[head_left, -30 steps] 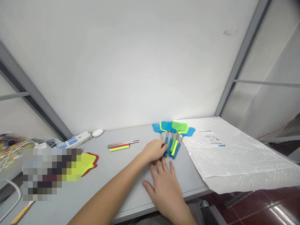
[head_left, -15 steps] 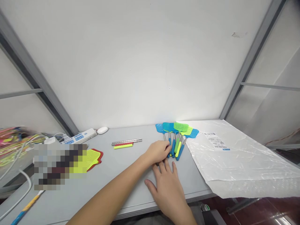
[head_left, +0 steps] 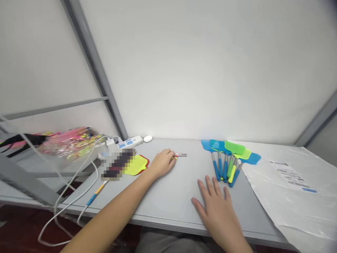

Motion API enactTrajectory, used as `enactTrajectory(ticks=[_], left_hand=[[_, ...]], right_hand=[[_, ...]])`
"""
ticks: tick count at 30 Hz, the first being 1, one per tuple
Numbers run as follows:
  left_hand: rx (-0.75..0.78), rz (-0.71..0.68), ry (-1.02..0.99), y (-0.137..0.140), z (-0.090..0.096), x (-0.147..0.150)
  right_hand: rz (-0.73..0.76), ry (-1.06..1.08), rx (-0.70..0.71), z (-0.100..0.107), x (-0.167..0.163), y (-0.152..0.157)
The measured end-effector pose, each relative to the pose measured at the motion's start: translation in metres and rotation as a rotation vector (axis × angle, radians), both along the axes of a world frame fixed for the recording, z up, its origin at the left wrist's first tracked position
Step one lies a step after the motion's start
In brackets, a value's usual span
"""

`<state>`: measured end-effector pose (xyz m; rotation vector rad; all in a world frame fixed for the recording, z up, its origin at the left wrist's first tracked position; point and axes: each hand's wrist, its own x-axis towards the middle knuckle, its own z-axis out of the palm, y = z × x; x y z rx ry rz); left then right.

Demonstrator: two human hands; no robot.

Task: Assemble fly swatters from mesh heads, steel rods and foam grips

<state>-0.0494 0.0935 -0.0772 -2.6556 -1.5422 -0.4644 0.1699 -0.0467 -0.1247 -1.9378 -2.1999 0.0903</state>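
Note:
My left hand [head_left: 163, 162] lies over the fly swatter handles, fingers curled down onto the yellow handle [head_left: 173, 158]. Most of that handle and the red one is hidden under it. Silver rods [head_left: 181, 154] stick out to the right of the fingers. My right hand [head_left: 218, 209] rests palm down on the table, fingers spread, holding nothing. Just beyond it, a fan of fly swatters [head_left: 226, 165] with blue, green and yellow heads lies with handles toward me. Left of my left hand are a yellow swatter head [head_left: 137, 165] and a red one [head_left: 147, 162] beneath it.
A white plastic mailer [head_left: 286, 200] covers the table's right side. At the back left stand a power strip [head_left: 131, 142] and a white oval object [head_left: 147, 138]. White cables [head_left: 89, 191] hang over the left edge, beside a pile of plastic-wrapped items [head_left: 76, 140].
My left hand has left the swatter fan and moved left onto the loose handles. My right hand stays flat near the fan. The view has turned left.

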Motion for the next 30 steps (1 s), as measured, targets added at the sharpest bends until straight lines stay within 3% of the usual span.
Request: enactTrajectory(ticks=[4, 12, 17, 24, 30], left_hand=[[0.009, 0.079, 0.001, 0.007, -0.003, -0.016], [-0.114, 0.060, 0.001, 0.022, -0.018, -0.009], [-0.156, 0.064, -0.002, 0.018, -0.019, -0.008], [-0.243, 0.035, 0.036, 0.000, -0.016, -0.013], [-0.275, 0.035, 0.043, -0.013, -0.012, -0.015]], right_hand=[[-0.035, -0.055, 0.008, -0.009, -0.003, 0.003], [-0.045, -0.090, -0.005, -0.011, -0.005, 0.003], [-0.042, -0.115, -0.089, 0.008, -0.011, 0.011], [0.146, -0.148, -0.185, 0.073, -0.032, 0.080], [0.239, -0.228, -0.188, 0.080, -0.061, 0.144]])
